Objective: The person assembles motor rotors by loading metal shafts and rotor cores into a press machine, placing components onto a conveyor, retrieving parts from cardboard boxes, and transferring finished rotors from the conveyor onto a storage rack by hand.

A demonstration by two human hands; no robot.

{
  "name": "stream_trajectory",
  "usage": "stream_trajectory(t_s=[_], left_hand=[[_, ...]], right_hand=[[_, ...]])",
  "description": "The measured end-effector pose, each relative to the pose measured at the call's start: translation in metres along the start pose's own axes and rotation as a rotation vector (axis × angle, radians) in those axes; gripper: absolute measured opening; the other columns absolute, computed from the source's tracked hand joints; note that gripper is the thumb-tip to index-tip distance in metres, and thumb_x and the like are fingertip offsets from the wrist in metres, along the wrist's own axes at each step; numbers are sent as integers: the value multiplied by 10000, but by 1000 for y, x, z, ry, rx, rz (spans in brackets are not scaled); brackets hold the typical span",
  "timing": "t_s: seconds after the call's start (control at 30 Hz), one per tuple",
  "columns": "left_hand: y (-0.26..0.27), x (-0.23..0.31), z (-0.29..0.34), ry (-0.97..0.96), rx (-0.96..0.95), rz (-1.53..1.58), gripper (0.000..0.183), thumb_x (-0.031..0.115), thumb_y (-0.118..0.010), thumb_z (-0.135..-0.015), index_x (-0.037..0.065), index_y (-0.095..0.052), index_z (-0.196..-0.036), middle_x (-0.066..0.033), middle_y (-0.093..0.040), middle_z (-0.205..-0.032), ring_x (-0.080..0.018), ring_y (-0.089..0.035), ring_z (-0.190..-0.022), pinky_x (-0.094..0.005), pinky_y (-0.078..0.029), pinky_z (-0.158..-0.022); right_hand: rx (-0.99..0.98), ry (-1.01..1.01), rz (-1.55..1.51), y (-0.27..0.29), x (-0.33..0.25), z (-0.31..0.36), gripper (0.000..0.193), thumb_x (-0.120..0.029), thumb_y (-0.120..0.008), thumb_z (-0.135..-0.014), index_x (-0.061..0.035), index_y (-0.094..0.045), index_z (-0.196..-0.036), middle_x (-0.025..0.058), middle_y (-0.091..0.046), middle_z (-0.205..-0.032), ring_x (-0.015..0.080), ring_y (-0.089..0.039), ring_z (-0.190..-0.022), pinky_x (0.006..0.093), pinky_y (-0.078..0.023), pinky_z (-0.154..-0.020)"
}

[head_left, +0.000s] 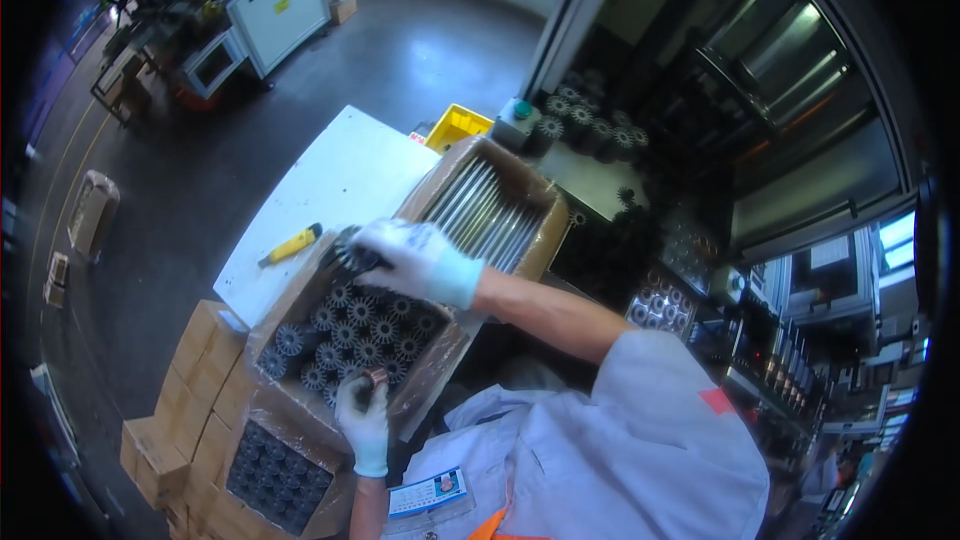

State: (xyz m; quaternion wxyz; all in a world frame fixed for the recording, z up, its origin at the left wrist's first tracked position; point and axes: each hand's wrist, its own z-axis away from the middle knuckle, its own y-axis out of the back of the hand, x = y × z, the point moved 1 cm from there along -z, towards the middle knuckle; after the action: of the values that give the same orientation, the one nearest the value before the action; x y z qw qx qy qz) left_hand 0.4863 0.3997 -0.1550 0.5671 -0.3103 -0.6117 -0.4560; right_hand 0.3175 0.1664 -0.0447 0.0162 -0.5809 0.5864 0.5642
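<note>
White-gloved, the right hand (pixel 418 256) pinches a dark toothed part (pixel 350 251); the left hand (pixel 363 422), nearer, pinches a coppery piece (pixel 376 377).

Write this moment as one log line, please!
left hand: holds small reddish part | right hand: holds dark toothed part | open box: toothed parts inside | white table: yellow cutter

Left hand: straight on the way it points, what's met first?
Likely the gears in the box, just ahead of the left hand; how high it sits above them is hard to judge.
</note>
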Motion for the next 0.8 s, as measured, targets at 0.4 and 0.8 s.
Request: stream_trajectory(t_s=[0.4, 0.8], left_hand=[[-5, -5, -4, 81, 38, -54, 149, -5, -722, -897, -15, -628, -1013, -82, -614, -1204, -136, -617, -1017, -270, -500, -896], [-10, 14, -7, -142, 179, -348, 188, 77, -809, -822, 14, -668, -930, -129, -693, -1099, -253, -673, -982, -343, -531, -869]], right_hand=[[-28, -610, 821, 205, 180, 149, 436, -355, -725, -854, -194, -594, -1237, 118, -627, -1109, 318, -640, -1047, 456, -535, -855], [82, -529, 1258, 215, 224, 125, 546, -341, -728, -852, -178, -601, -1358, 138, -595, -1318, 312, -552, -1207, 421, -474, -947]])
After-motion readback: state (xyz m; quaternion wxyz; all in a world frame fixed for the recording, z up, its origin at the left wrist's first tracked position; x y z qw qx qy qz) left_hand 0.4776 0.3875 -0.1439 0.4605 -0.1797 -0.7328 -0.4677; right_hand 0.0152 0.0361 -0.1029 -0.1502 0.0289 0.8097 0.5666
